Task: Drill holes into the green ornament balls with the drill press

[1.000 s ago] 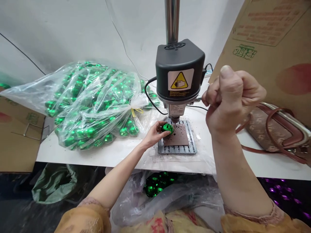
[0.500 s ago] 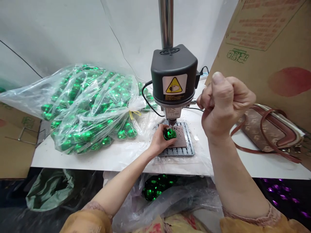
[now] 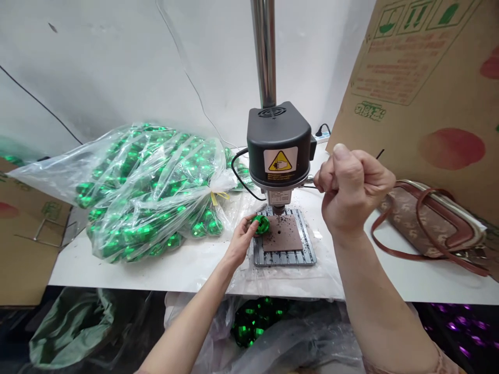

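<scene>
My left hand (image 3: pixel 243 240) pinches a shiny green faceted ball (image 3: pixel 261 225) between thumb and fingers, at the left side of the drill press base (image 3: pixel 285 258). The ball is to the left of the bit, apart from it. A brown square board (image 3: pixel 290 240) with a dark hole lies on the slotted base, with dark shavings scattered over it. Above stands the black drill press (image 3: pixel 278 140) with a yellow warning label. My right hand (image 3: pixel 353 192) is closed in a fist around the drill press lever (image 3: pixel 309 180), most of which is hidden by the fingers.
Left on the white table (image 3: pixel 136 278) lies a tied clear bag (image 3: pixel 156 182) of green balls. A brown handbag (image 3: pixel 432 218) and a large cardboard box (image 3: pixel 421 104) stand at the right. More green balls (image 3: pixel 251 327) sit in plastic below the table edge.
My left hand has drawn the green ball leftward from under the bit, uncovering the board's hole. My right hand stays closed on the lever. The camera view has tilted up slightly.
</scene>
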{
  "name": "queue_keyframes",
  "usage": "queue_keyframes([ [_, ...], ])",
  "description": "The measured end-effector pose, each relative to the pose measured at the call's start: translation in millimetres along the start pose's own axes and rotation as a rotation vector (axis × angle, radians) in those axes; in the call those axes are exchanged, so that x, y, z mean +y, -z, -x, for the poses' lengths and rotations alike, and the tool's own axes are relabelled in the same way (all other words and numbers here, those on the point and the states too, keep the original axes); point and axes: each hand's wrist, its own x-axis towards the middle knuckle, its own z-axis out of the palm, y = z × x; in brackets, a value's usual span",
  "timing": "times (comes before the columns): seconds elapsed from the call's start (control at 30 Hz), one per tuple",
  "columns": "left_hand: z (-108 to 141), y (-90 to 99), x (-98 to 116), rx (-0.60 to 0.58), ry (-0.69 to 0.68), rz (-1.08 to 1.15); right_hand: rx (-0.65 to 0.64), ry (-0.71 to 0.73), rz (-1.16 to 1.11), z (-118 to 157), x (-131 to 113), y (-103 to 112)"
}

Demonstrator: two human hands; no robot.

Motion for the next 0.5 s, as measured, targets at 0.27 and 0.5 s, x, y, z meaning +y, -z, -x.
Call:
queue_keyframes([
  [0.27,6,-7.4,0,0.044,-0.053,0.024,-0.022,-0.025,-0.016,0,2,2],
  [0.5,1,-17.9,-8,0.017,-0.205,-0.262,-0.026,-0.056,-0.011,0,2,3],
])
